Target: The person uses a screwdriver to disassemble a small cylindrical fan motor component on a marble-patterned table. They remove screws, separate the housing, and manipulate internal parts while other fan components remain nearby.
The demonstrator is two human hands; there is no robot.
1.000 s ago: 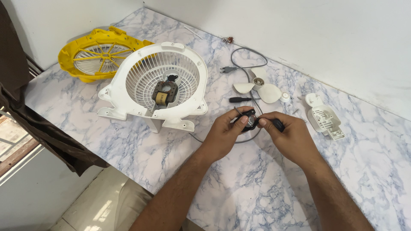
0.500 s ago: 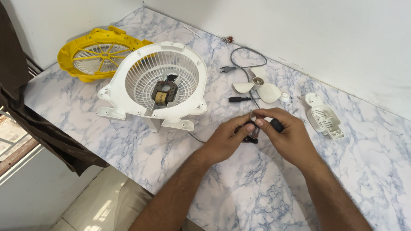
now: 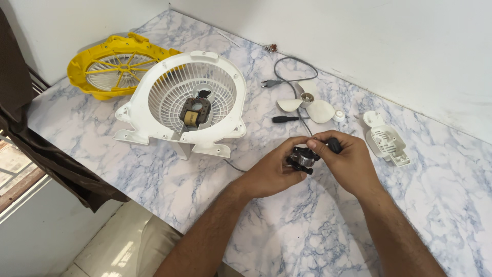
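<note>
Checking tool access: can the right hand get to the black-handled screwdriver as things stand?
Probably yes. The screwdriver lies bare on the marble table just beyond the right hand, nothing over it; but both hands grip a small black part, so the right must let go.

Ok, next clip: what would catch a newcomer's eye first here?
Probably the big white round plastic fan housing with its exposed motor, lying at the left of the blue-veined marble-pattern table, with the yellow fan grille behind it in the far left corner. Then the left hand and right hand at centre, both closed in a grip on a small black part. White fan blades lie just beyond.
</note>
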